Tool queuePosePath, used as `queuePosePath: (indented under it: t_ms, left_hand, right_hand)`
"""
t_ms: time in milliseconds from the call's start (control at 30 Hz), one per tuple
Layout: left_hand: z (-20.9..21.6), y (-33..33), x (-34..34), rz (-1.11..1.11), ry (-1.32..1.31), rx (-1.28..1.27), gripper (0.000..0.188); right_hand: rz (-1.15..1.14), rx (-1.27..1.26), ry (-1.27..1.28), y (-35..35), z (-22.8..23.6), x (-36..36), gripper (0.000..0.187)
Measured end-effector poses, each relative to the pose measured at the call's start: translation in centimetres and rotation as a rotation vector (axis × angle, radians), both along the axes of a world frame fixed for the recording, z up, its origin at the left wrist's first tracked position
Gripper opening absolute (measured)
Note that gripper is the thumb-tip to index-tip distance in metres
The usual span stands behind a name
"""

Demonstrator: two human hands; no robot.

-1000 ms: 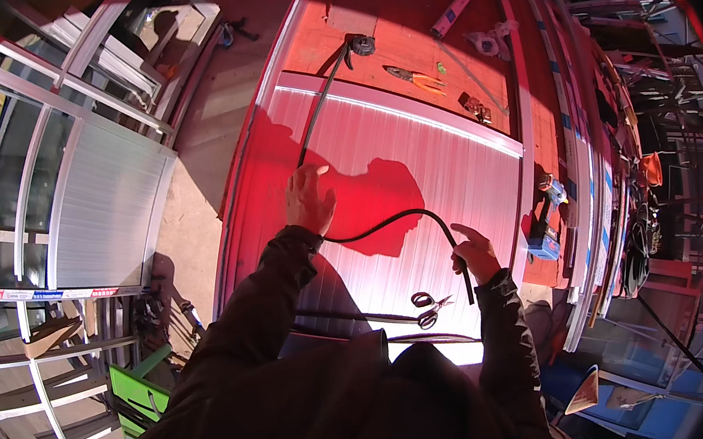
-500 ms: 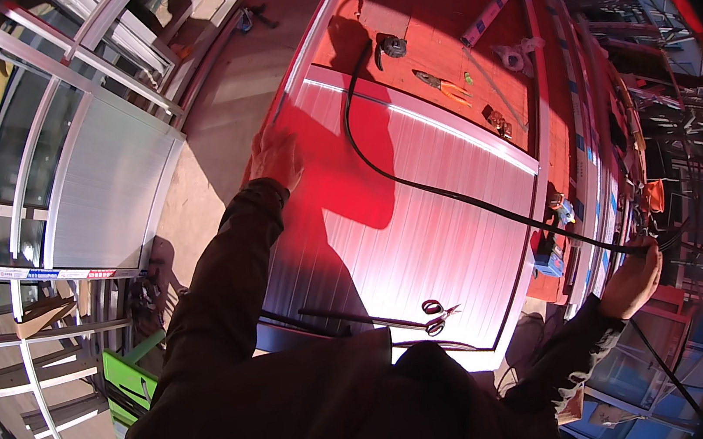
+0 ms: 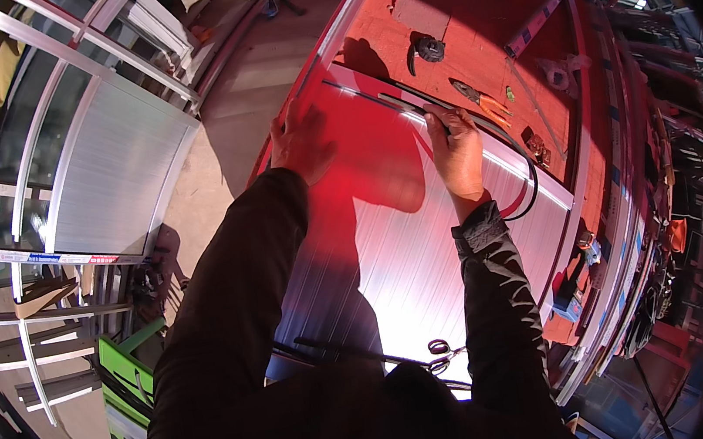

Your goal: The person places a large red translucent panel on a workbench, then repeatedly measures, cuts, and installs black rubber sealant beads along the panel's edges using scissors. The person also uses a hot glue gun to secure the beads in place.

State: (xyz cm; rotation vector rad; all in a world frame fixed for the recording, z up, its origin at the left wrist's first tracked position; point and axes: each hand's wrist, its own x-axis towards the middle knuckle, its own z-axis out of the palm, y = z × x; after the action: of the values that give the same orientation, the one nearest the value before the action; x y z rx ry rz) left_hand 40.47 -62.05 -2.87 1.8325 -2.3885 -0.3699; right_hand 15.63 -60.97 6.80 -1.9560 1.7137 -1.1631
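A white ribbed panel (image 3: pixel 490 202) in a dark-edged frame lies before me, partly in red light and shadow. My left hand (image 3: pixel 301 148) is at its far left corner, fingers apart and slightly blurred. No strip shows in that hand. Near the panel's far edge, my right hand (image 3: pixel 458 154) pinches a thin black flexible strip (image 3: pixel 533 184), which loops down to the right of the wrist. Part of the strip is hidden by the fingers. Black-handled scissors (image 3: pixel 440 354) lie on the near part of the panel, beside my right sleeve.
Beyond the panel, the red-lit board holds a black coiled tape-like tool (image 3: pixel 429 48), orange-handled pliers (image 3: pixel 491 106) and a clear plastic bag (image 3: pixel 560 71). Long metal profiles (image 3: pixel 610 214) run along the right. A framed panel (image 3: pixel 112 161) and a green stool (image 3: pixel 128 383) stand left.
My right hand has come from the far right to the panel's far edge, bringing the black strip. My left hand stays around the left corner. The view has shifted slightly.
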Motion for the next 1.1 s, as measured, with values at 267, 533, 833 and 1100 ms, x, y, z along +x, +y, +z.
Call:
queuePosePath:
  t_ms: [267,533,833,1100]
  left_hand:
    - [-1.8,0.6,0.5,0.007,0.055,-0.201,0.057]
    - [-1.8,0.4,0.7,0.025,0.187,-0.141,0.054]
    - [-1.2,0.3,0.7,0.015,0.192,-0.218,0.052]
    - [-1.2,0.3,0.7,0.023,0.189,-0.18,0.054]
  right_hand:
    - [0.019,0.126,0.085,-5.1,-9.0,4.5,0.016]
    - [0.002,0.031,0.341,-5.7,-11.0,5.3,0.018]
    - [-0.049,-0.096,0.292,-9.1,-13.5,8.8,0.014]
    - [-0.118,0.053,0.353,-11.4,-12.9,11.7,0.025]
